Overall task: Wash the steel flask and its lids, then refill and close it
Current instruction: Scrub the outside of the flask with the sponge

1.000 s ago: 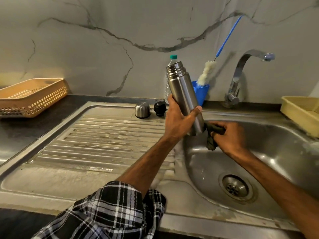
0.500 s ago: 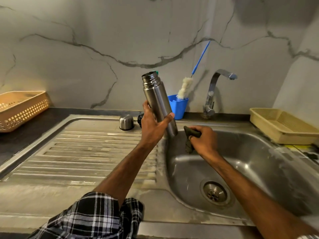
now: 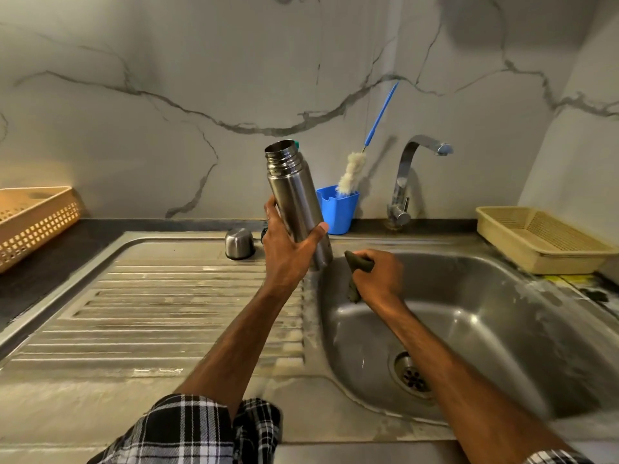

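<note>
Steel drainboard (image 3: 150, 313), steel cap (image 3: 238, 243) at its back, perhaps a dark stopper (image 3: 264, 232) beside, blue cup (image 3: 338, 212) behind

The left hand (image 3: 288, 252) is covering the lower body of the steel flask (image 3: 291, 182) and nearly all of a black object (image 3: 264, 233) behind it. The flask is hiding a bottle (image 3: 296, 143) except its teal cap. The right hand (image 3: 378, 276) is enclosing most of the dark scrubber (image 3: 358, 262)
</note>
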`<state>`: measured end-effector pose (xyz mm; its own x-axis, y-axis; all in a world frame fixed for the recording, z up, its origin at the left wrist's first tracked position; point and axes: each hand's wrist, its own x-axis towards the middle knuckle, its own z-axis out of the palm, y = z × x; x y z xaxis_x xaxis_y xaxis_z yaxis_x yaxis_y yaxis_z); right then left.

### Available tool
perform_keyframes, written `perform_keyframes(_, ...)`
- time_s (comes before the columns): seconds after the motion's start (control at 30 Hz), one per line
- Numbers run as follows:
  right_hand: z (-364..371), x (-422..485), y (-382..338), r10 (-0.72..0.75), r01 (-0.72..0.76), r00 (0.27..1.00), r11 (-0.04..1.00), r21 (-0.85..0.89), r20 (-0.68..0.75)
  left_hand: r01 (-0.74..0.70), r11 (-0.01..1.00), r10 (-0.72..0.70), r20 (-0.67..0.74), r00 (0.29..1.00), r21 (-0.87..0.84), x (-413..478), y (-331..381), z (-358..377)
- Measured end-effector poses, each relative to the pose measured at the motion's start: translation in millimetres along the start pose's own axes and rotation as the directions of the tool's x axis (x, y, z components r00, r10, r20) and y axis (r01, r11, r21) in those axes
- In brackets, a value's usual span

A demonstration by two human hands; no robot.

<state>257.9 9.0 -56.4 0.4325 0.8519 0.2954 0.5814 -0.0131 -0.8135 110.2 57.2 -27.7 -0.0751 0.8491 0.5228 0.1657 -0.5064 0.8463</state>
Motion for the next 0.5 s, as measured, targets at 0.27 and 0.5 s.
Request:
perform_keyframes(0.27,0.4,4.1,3.4,-0.109,0.11,0.991,0.994,-0.016,0.074,0.014,0.999,-0.015,0.001,1.0,0.031,4.2,2.8,-8.1)
perform_keyframes(0.5,-2.3,14.3,12.7,-0.034,0.033,0.999,0.996,0.083,0.012,0.02,0.999,-0.019,-0.015,1.0,0.043,22.2,11.5,-21.1)
